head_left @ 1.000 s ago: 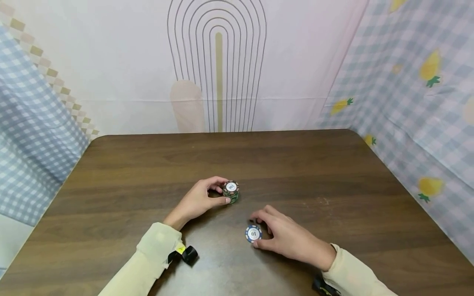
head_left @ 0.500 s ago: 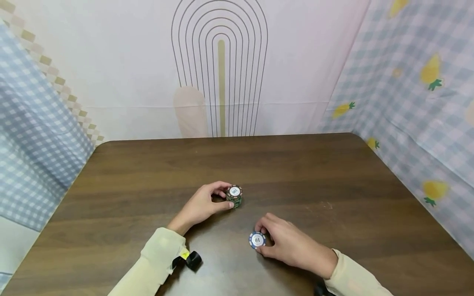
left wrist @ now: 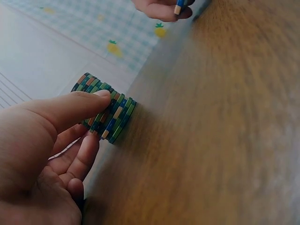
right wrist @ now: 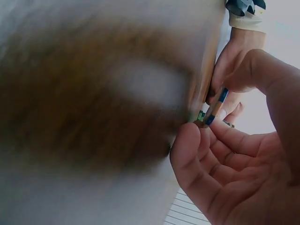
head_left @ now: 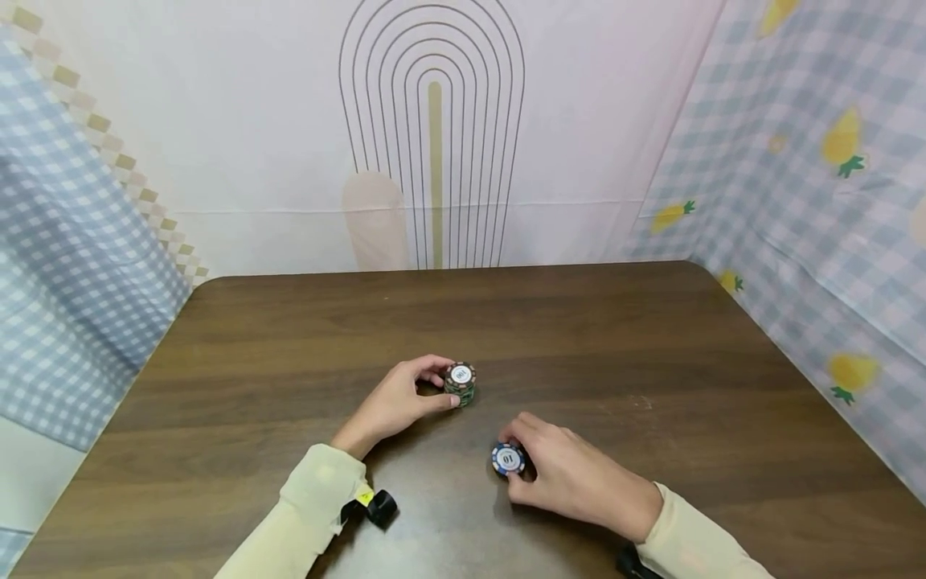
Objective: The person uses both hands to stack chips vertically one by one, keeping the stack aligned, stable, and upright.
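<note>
My left hand (head_left: 396, 398) grips a short stack of poker chips (head_left: 460, 376), thumb on the near side and fingers round the far side. The top chip is dark with a white centre reading 100. In the left wrist view the chips' edges show green, dark blue and orange, and the stack (left wrist: 124, 119) stands on the wooden table. Nearer the body and to the right, my right hand (head_left: 571, 474) pinches one blue poker chip (head_left: 508, 459), marked 10, between thumb and fingers. The right wrist view shows that chip (right wrist: 217, 107) edge-on, tilted, close over the table.
The dark wooden table (head_left: 289, 338) has rounded far corners. A white cloth (head_left: 253, 145) with an arch pattern hangs behind it, and checked cloth (head_left: 796, 201) with pineapples hangs on the right. A black wrist camera (head_left: 381, 508) sits at the left cuff.
My right fingers have closed on the blue chip and brought it up a little. My left hand stays at the stack. The head view has shifted slightly.
</note>
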### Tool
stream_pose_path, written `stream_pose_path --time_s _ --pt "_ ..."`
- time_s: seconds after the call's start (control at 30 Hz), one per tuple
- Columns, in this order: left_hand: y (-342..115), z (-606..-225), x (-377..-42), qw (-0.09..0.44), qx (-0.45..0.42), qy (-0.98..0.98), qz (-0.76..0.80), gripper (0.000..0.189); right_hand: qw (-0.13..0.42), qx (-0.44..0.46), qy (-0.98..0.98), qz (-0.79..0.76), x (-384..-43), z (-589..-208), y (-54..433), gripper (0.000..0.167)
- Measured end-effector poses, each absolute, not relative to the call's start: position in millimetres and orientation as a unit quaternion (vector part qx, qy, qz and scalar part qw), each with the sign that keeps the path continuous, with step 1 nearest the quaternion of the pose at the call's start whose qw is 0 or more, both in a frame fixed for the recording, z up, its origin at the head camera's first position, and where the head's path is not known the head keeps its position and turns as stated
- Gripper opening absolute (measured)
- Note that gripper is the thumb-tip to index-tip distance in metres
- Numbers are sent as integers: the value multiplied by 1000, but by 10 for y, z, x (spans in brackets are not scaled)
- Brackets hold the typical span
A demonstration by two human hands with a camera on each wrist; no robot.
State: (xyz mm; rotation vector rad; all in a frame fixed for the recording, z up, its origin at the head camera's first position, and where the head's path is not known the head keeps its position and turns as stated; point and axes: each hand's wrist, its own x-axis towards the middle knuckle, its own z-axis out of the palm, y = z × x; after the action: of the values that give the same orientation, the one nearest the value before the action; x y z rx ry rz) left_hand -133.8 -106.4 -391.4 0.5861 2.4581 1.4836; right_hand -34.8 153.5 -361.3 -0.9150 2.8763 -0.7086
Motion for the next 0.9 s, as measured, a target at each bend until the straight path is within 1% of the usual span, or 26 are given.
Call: stream_pose_path --time_s 0.2,0.47,0.6,0.73,0.9 --pt "-1066 -3919 -1328 105 202 833 504 47 -5 -301 926 -228 -388 -3602 1551 29" --pt "-1059 -3912 -1334 100 205 834 502 47 -32 -274 931 -239 -481 -3574 1560 33" --pt "-1054 -3915 -1342 98 206 834 503 47 -43 -271 931 -239 -523 -3575 1557 32" --pt "-1052 -3921 -1343 100 209 834 501 47 -44 -266 932 -241 -558 -3570 1549 28" --pt "-1057 -3921 -1339 101 207 834 502 47 -29 -250 932 -260 -615 -3553 1520 25"
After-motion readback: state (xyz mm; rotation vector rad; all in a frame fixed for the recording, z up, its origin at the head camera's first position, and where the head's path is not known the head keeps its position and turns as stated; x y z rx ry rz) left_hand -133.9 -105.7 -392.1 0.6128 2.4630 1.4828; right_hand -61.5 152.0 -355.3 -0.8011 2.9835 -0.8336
